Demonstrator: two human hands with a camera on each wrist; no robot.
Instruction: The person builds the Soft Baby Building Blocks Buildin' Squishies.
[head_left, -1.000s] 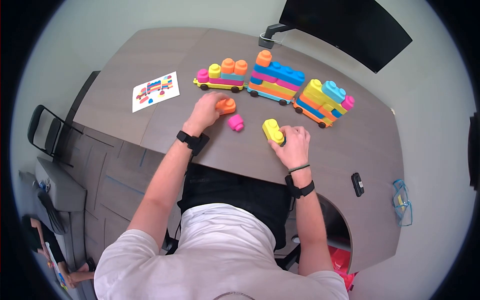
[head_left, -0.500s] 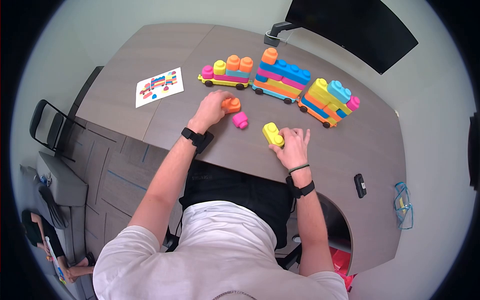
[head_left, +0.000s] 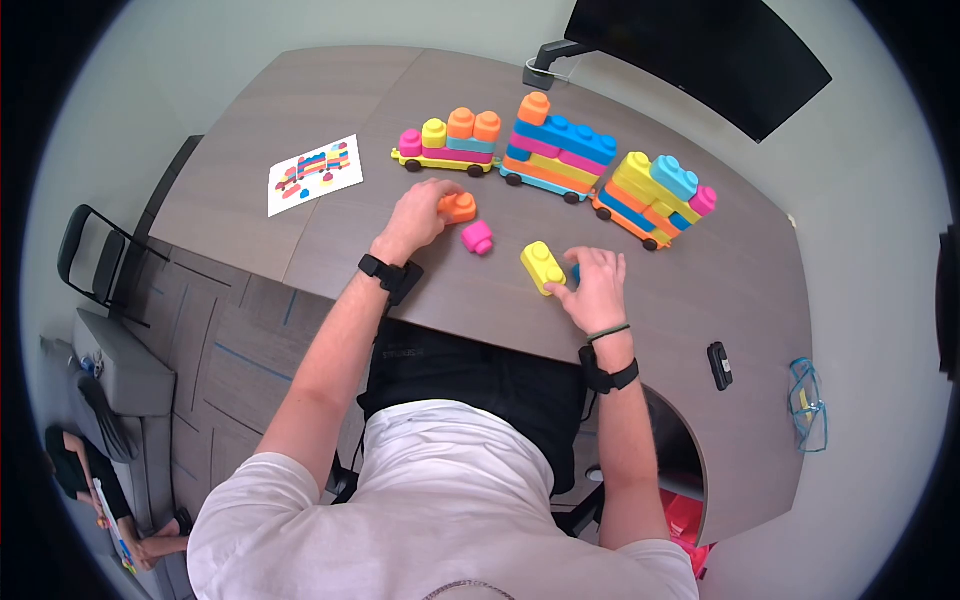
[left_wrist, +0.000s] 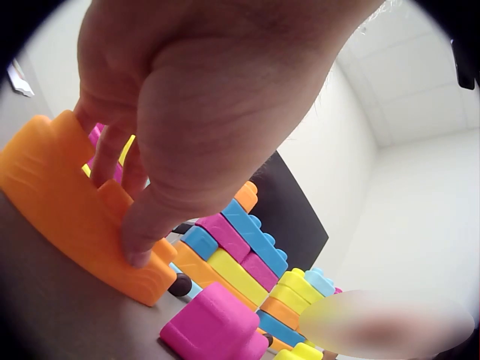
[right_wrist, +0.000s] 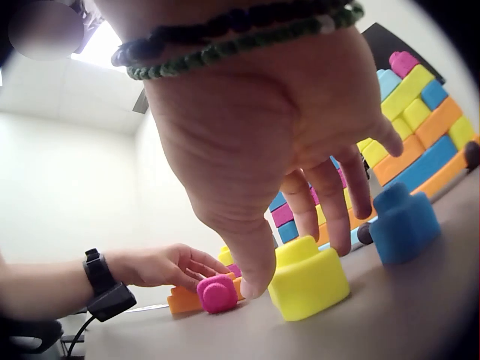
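My left hand [head_left: 415, 220] pinches an orange building block [head_left: 458, 208] on the table; in the left wrist view the thumb presses the near side of this orange block [left_wrist: 82, 225] and the other fingers reach behind it. A pink block [head_left: 478, 238] lies just right of that hand. My right hand [head_left: 597, 290] hovers low beside a yellow two-stud block [head_left: 542, 268], fingers spread and thumb tip at the block's near end. A blue block [right_wrist: 405, 223], mostly covered by the right hand in the head view, stands beyond the yellow block [right_wrist: 309, 281] in the right wrist view.
Three joined block wagons stand at the back: a low yellow wagon [head_left: 445, 155], a tall middle wagon [head_left: 555, 155] and an orange-based wagon [head_left: 650, 205]. A picture card [head_left: 315, 175] lies at left. A black device [head_left: 719, 366] and blue-framed glasses [head_left: 808, 405] are at right.
My right hand has shifted slightly right, its fingers coming away from the yellow block, and more of the blue block shows. The left hand stays on the orange block.
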